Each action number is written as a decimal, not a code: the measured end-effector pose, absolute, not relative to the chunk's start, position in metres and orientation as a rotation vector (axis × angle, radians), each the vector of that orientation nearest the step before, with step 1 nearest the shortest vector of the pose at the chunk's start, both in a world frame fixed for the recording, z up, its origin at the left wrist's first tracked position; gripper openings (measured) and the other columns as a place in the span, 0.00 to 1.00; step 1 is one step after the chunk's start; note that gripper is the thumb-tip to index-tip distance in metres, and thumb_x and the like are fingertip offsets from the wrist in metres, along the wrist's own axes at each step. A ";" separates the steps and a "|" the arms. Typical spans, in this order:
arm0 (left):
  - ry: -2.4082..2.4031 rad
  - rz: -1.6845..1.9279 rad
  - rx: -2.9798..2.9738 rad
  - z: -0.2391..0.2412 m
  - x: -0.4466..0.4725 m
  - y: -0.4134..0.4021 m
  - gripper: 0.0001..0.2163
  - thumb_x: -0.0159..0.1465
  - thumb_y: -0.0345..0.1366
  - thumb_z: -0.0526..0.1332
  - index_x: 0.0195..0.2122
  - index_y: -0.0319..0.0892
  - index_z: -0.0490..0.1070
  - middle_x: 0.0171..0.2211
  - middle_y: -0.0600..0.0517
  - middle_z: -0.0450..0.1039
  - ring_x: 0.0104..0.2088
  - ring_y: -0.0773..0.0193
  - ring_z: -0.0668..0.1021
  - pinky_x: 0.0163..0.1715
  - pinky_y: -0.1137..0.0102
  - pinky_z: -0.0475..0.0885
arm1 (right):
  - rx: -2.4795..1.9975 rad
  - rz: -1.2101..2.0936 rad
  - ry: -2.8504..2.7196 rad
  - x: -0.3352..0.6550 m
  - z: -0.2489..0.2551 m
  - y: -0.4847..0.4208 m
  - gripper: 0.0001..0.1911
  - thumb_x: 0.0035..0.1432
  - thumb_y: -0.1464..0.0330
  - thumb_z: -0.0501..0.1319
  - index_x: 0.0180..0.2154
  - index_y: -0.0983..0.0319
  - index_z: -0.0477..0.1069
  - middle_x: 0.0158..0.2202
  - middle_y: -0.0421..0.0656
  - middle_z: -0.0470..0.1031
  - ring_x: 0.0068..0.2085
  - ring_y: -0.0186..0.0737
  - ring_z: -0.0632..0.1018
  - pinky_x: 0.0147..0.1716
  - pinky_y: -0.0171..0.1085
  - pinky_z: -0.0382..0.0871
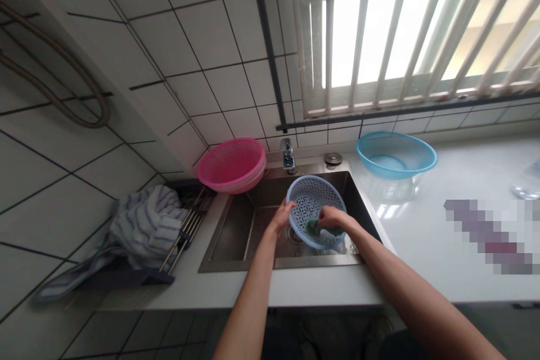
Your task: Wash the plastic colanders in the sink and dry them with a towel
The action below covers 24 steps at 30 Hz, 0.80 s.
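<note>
A light blue plastic colander (310,197) with a patterned mesh is tilted over the steel sink (228,242). My left hand (281,218) grips its left rim, with the thumb over the edge. Inside the colander, my right hand (333,218) is closed on a dark green scouring pad (312,228), pressed against the lower part of the inner wall. More of the green pad shows beneath the right hand. The fingertips of that hand are partly hidden.
A chrome faucet (287,156) rises behind the colander. A pink basin (232,166) stands at the sink's back left corner, a clear blue basin (396,154) on the right counter. Left of the sink, a striped cloth (145,225) lies by a metal rack (185,230). A barred window (392,39) is above.
</note>
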<state>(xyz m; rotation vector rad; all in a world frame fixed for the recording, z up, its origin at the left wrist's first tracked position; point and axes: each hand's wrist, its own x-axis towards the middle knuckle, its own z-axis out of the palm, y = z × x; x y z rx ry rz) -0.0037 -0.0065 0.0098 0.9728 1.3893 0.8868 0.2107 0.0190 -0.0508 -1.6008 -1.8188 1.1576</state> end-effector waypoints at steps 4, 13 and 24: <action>1.395 0.885 0.994 0.009 -0.004 -0.005 0.17 0.62 0.39 0.63 0.53 0.46 0.75 0.38 0.51 0.80 0.34 0.61 0.79 0.37 0.68 0.71 | -1.551 1.128 -1.703 0.224 -0.033 0.025 0.18 0.51 0.61 0.72 0.17 0.59 0.70 0.16 0.40 0.68 0.24 0.37 0.70 0.28 0.37 0.58; 1.359 0.897 1.026 0.004 -0.004 -0.002 0.19 0.63 0.37 0.63 0.56 0.45 0.75 0.41 0.50 0.80 0.34 0.62 0.78 0.36 0.70 0.72 | -1.228 1.130 -1.262 0.215 -0.003 0.026 0.24 0.58 0.46 0.62 0.31 0.60 0.75 0.29 0.41 0.75 0.34 0.41 0.74 0.31 0.35 0.63; 1.304 0.872 1.033 -0.008 -0.007 0.004 0.20 0.64 0.39 0.65 0.58 0.46 0.75 0.46 0.48 0.82 0.40 0.58 0.82 0.41 0.66 0.77 | -1.274 1.118 -1.259 0.213 -0.016 0.023 0.11 0.52 0.64 0.70 0.38 0.59 0.76 0.37 0.43 0.81 0.40 0.45 0.79 0.44 0.39 0.72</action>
